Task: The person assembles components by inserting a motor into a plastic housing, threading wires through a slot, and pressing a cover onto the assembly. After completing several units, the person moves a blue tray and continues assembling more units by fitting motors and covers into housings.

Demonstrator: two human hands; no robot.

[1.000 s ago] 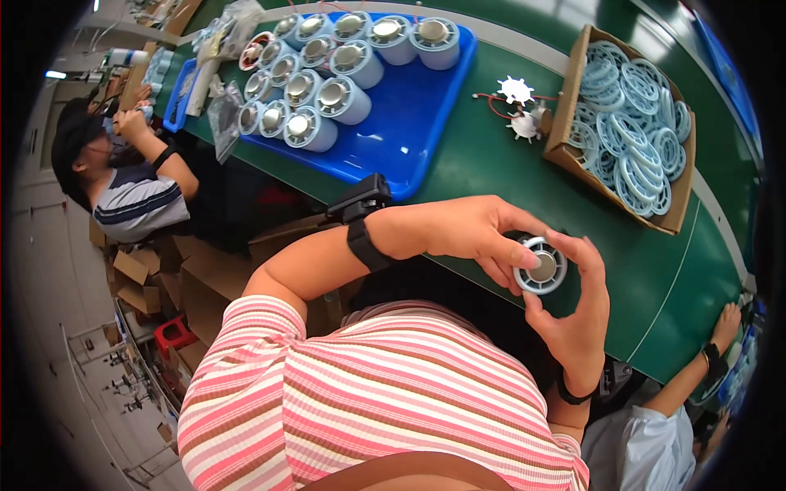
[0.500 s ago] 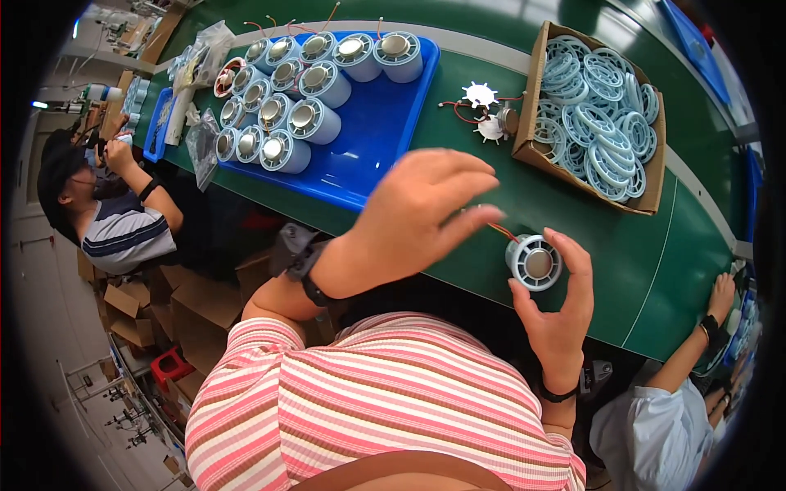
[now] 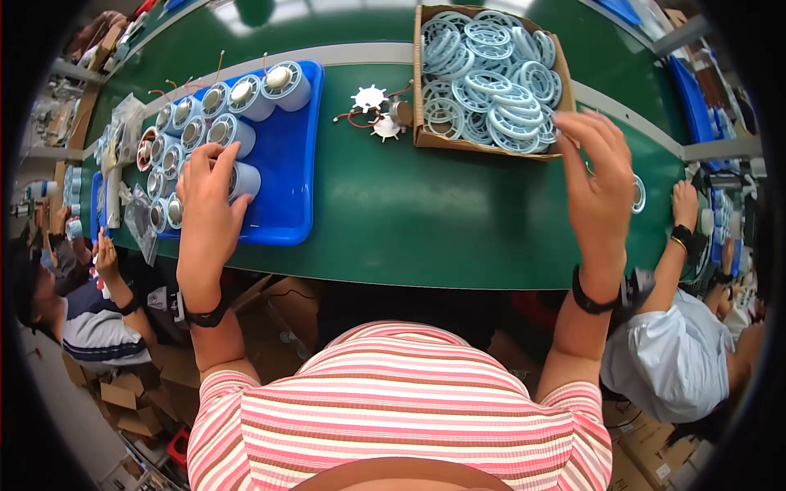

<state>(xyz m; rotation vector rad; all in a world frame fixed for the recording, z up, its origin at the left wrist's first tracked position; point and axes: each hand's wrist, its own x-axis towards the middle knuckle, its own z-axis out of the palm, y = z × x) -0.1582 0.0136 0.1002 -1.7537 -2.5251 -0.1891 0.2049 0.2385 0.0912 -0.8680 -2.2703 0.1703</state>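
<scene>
Over the blue tray, my left hand has its fingers and thumb around a light blue cylindrical motor. The palm and fingers hide part of this motor. Several more such motors with silver discs on top, among them a motor at the far corner, stand upright in the tray. My right hand is at the right edge of a cardboard box full of light blue slotted rings. Its thumb and index finger are apart beside the outermost rings. A light blue ringed part shows partly behind this hand.
White toothed discs with red wires lie between tray and box. Clear plastic bags lie left of the tray. A co-worker's hand rests on the green table at the right; another person sits at the left.
My right hand has let go of the round motor unit and moved to the box of rings. The left hand has moved left from beside that unit to a motor in the tray.
</scene>
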